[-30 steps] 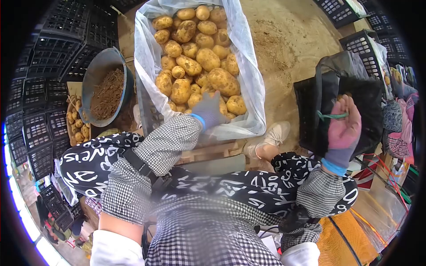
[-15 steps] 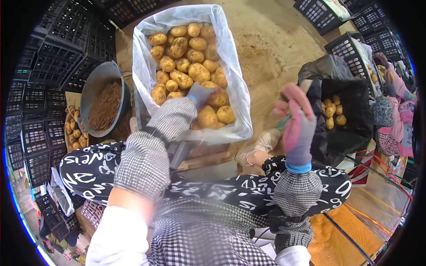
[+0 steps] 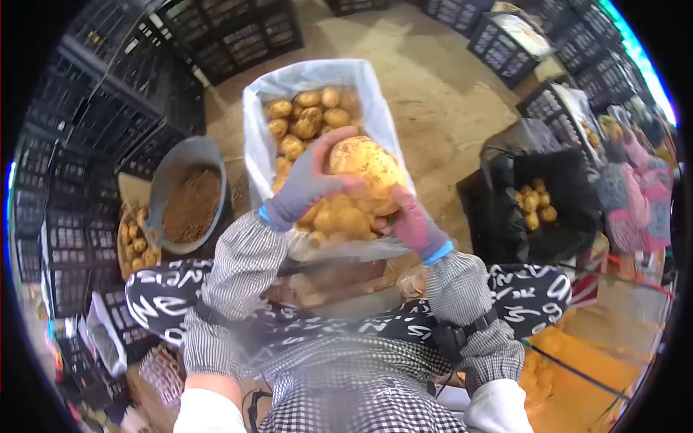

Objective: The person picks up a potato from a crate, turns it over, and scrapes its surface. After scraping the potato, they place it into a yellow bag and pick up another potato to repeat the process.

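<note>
In the head view, two gloved hands, the left hand (image 3: 307, 184) and right hand (image 3: 419, 224), are clamped on one large potato (image 3: 367, 173), held above one white-lined crate (image 3: 252, 141). They block part of its pile (image 3: 309, 123), preventing a full count. Rightward, one black-lined crate (image 3: 491, 224) contains at least six small potatoes (image 3: 533, 203); leftward stands one tub (image 3: 167, 173) of soil (image 3: 191, 209)

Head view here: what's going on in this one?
A person's gloved left hand holds a large potato up over a white-lined crate of potatoes, with the gloved right hand against its lower right side. To the right, a black-lined container holds some smaller potatoes; on the left is a tub of soil.
</note>
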The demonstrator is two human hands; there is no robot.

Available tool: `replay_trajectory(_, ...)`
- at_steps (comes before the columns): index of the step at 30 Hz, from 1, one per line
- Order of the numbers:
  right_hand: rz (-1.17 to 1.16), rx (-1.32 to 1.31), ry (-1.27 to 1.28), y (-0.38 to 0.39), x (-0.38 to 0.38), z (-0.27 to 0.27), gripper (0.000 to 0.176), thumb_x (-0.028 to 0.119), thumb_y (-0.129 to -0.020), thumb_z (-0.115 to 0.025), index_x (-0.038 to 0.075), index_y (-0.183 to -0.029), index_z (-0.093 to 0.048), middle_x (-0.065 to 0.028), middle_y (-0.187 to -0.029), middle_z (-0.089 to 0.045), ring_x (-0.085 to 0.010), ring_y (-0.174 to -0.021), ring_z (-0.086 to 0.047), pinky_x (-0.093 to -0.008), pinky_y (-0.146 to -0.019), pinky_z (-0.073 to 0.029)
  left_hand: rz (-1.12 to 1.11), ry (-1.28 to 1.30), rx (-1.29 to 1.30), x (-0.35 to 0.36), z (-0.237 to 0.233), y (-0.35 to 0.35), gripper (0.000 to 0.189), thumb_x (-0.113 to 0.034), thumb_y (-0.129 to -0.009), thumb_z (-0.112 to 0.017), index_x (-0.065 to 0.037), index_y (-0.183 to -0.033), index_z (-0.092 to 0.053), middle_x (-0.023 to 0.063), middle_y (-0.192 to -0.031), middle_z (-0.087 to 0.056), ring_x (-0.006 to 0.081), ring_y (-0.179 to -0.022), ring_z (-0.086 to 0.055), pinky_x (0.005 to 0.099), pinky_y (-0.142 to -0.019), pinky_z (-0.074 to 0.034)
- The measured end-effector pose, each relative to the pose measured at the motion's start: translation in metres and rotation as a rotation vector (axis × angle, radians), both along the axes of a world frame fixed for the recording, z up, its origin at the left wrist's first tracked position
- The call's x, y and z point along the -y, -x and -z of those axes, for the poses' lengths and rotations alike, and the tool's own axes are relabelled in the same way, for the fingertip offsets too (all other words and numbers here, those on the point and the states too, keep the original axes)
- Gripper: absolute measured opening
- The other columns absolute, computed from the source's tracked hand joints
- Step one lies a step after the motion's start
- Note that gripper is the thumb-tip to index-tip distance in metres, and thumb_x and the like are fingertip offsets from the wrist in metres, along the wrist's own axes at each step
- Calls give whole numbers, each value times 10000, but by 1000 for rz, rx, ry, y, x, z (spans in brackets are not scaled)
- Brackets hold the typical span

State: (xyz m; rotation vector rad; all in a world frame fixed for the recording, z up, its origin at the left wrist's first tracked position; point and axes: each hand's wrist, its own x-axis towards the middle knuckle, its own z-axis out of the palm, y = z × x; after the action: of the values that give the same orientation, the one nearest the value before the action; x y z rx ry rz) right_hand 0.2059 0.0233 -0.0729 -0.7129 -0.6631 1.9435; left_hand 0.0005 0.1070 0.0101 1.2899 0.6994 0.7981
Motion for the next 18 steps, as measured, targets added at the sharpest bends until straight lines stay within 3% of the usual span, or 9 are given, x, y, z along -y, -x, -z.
replay_trajectory(2,127,-152,130,-3,5,-14,599,545,-946,-521,124,-1368,-464,-44,-1031,-616,-116,-563,-468,-264,-464,-357,20,-38,32,-1,10,0,761,-284,-853,-697,-31,-1470,-329,121,-1451,-395,193,-1314,-430,324,-1031,-435)
replay_trajectory(6,486,-296,31,-48,20,-57,410,531,-935,-563,169,-1127,-565,12,-805,-596,-122,-514,-484,-264,-435,-371,50,135,-1,-7,48,-2,744,-448,-966,-542,-76,-1519,-214,142,-1429,-427,248,-1200,-532,399,-1024,-445)
replay_trajectory(7,664,-193,-87,-75,37,-89,393,531,-932,-568,168,-1081,-563,13,-785,-581,-127,-508,-482,-268,-438,-377,94,164,-172,-22,98,8,646,-368,-976,-564,-67,-1484,-304,123,-1326,-521,200,-1137,-563,368,-977,-468)
replay_trajectory(8,812,-95,-197,-93,48,-128,381,532,-929,-572,166,-1036,-561,13,-764,-567,-132,-502,-481,-272,-441,-384,43,-596,-474,-55,178,26,531,-325,-964,-604,-71,-1398,-433,55,-1055,-617,128,-891,-603,285,-766,-516)
replay_trajectory(10,1186,396,-547,-164,81,-174,334,431,-958,-532,155,-1147,-529,1,-864,-577,-113,-565,-535,-256,-451,-435,158,107,-551,-60,217,28,418,-325,-945,-628,-68,-1258,-527,-18,-737,-532,72,-561,-444,231,-452,-361)
replay_trajectory(11,1309,586,-670,-190,96,-205,346,414,-959,-528,141,-1173,-528,-11,-920,-577,-118,-653,-542,-255,-499,-451,143,-17,-675,-53,228,31,461,-342,-908,-671,-64,-1248,-530,-2,-756,-549,69,-568,-448,236,-453,-361)
replay_trajectory(14,1515,867,-1006,-257,157,-312,390,361,-963,-515,100,-1252,-524,-49,-1088,-577,-130,-916,-564,-250,-646,-498,262,199,-865,-23,194,8,646,-315,-888,-688,-5,-1395,-433,198,-1189,-586,204,-911,-602,310,-767,-517)
replay_trajectory(17,1782,1094,-1016,-332,217,-370,403,319,-965,-514,73,-1285,-523,-72,-1169,-577,-151,-1028,-571,-267,-742,-504,332,115,-672,-13,216,19,680,-339,-839,-747,7,-1353,-466,113,-1007,-626,126,-677,-580,257,-536,-467)
replay_trajectory(18,1881,1153,-899,-362,230,-371,402,306,-966,-516,66,-1288,-523,-77,-1181,-577,-159,-1040,-571,-277,-765,-500,408,200,-655,-4,191,11,726,-339,-840,-744,13,-1387,-423,141,-1112,-602,173,-850,-571,291,-690,-463)
